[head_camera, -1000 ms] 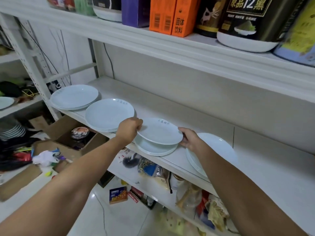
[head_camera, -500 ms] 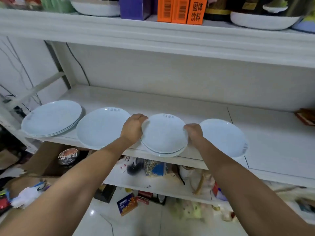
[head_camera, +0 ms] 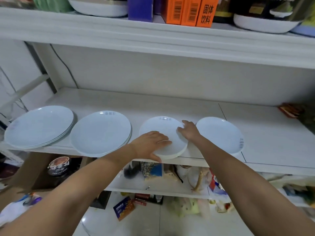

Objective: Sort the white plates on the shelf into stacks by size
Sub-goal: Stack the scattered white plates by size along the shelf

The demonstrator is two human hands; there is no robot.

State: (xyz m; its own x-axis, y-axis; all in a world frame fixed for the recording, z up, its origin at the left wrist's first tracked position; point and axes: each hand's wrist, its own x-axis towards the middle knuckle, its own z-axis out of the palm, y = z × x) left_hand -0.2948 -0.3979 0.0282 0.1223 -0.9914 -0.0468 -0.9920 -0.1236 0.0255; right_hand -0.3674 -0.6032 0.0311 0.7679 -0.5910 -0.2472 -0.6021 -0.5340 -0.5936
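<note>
On the white shelf (head_camera: 170,106), four groups of white plates stood in a row along the near edge. Far left lay the large plate stack (head_camera: 39,126), its rims fanned slightly. Just right of it, close but apart, sat a second stack of wide plates (head_camera: 100,132) with a faint printed mark at its far rim. Next came the small plate stack (head_camera: 163,133), overhanging the shelf's near edge a little. The left hand (head_camera: 150,143) lay flat across its near-left part, fingers spread over the top plate and thumb hooked under the rim: an open, pressing grip rather than a closed one. The right hand (head_camera: 189,130) rested on the stack's right rim, fingers loosely curled against the edge, not clearly clamping anything. Just right of that hand stood a single-looking plate (head_camera: 219,133), near the small stack but not touching it. Far right, a dark red packet (head_camera: 291,110) lay toward the back. Orange cartons (head_camera: 189,11) lined the shelf above; clutter filled the lower shelf (head_camera: 158,186) beneath.
</note>
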